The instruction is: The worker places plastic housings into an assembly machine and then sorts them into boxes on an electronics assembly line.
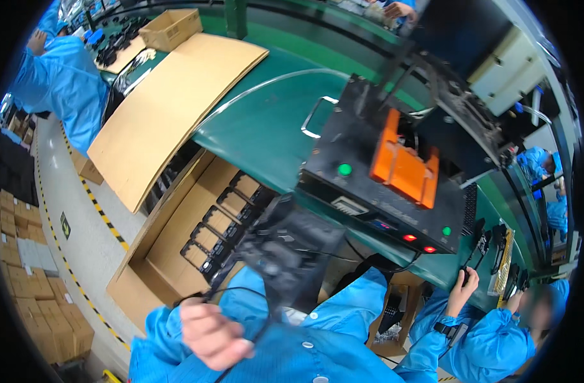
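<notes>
My left hand is in front of my blue coat, its fingers curled and smeared by motion. A thin black cable loops beside it; whether the fingers hold anything is hidden. Just beyond that hand is a blurred black plastic-looking thing, whose kind I cannot make out. The arm reaching right appears to be mine: my right hand grips the near end of a slender black part at the bench edge. A black machine with an orange fixture stands on the green bench.
An open carton with black frames stands left of my lap. A large cardboard sheet lies over the bench's left edge. A co-worker's hand is close at the right. Another person stands far left.
</notes>
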Available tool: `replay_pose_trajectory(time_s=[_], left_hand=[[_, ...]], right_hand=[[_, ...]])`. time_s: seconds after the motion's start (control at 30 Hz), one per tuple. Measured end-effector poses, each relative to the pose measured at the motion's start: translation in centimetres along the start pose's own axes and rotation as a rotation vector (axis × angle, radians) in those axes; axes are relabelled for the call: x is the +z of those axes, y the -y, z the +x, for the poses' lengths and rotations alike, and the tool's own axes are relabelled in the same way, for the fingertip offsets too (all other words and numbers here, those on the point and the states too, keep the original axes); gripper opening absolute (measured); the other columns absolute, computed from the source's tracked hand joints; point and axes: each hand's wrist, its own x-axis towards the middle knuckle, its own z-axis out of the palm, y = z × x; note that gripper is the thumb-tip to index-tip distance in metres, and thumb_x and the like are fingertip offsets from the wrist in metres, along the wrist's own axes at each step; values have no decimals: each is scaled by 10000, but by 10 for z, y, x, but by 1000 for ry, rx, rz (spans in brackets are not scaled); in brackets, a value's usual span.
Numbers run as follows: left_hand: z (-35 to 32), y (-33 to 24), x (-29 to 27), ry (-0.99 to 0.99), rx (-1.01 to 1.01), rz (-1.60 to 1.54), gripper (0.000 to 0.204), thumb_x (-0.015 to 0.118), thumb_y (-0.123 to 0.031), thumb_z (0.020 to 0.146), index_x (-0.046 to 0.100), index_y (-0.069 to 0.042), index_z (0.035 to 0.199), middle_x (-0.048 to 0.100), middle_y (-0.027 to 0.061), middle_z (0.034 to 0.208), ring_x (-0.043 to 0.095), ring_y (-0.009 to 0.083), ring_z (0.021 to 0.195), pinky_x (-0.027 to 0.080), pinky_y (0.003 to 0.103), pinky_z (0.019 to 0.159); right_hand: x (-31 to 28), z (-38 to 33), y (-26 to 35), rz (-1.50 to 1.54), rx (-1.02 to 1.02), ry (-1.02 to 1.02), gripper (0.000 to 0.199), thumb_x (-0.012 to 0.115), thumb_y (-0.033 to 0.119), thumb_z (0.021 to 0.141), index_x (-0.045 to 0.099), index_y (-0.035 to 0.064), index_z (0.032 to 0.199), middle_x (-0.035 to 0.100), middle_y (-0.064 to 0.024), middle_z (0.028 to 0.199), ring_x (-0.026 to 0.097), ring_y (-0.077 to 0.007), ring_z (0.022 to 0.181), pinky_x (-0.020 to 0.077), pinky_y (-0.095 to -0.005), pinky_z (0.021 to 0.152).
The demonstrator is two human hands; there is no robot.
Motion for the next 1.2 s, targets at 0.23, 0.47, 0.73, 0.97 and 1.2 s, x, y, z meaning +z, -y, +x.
replay_pose_trajectory(time_s=[0.23, 0.47, 0.73, 0.97, 1.2], left_hand=[[-106, 27, -130, 401, -1423, 476, 145, 565, -102, 956, 603, 26, 1012, 627, 140, 899, 608, 230, 838, 476, 319, 778], [-231, 99, -229, 1123, -1844, 177, 299, 559, -270, 936, 640, 9, 1008, 680, 167, 915, 623, 338, 908, 475, 391, 839], [-324, 53, -176, 1568, -1892, 699, 548, 565, -298, 916, 407, -55, 1381, 289, 295, 1467, 375, 484, 1292, 318, 453, 1120], [-327, 5, -175, 1690, -1966, 384, 712, 373, -418, 993, 155, 11, 1518, 98, 268, 1585, 62, 469, 1457, 54, 469, 1208], [-241, 25, -84, 1544, -1426, 421, 405, 469, -314, 966, 615, 10, 1160, 627, 289, 1117, 570, 463, 1079, 475, 512, 883]], right_hand=[[1, 5, -26, -15, -29, 44, 314, 582, 231, 975, 605, -8, 1177, 582, -160, 1174, 539, -298, 1101, 400, -386, 979], [6, 14, -37, 46, 5, 69, 346, 585, 237, 975, 612, -20, 1206, 588, -169, 1166, 569, -278, 1069, 427, -370, 960], [-14, 5, -21, -11, -126, 94, 283, 593, 199, 966, 607, -6, 1159, 572, -160, 1200, 537, -297, 1126, 400, -392, 998], [-10, 6, 54, -15, -110, 100, 258, 664, 138, 870, 643, 63, 1116, 571, -151, 1154, 494, -350, 1150, 378, -439, 1005], [-65, 36, 98, 141, -129, 88, 333, 676, 120, 857, 628, 54, 1180, 520, -161, 1239, 479, -365, 1186, 411, -439, 1001]])
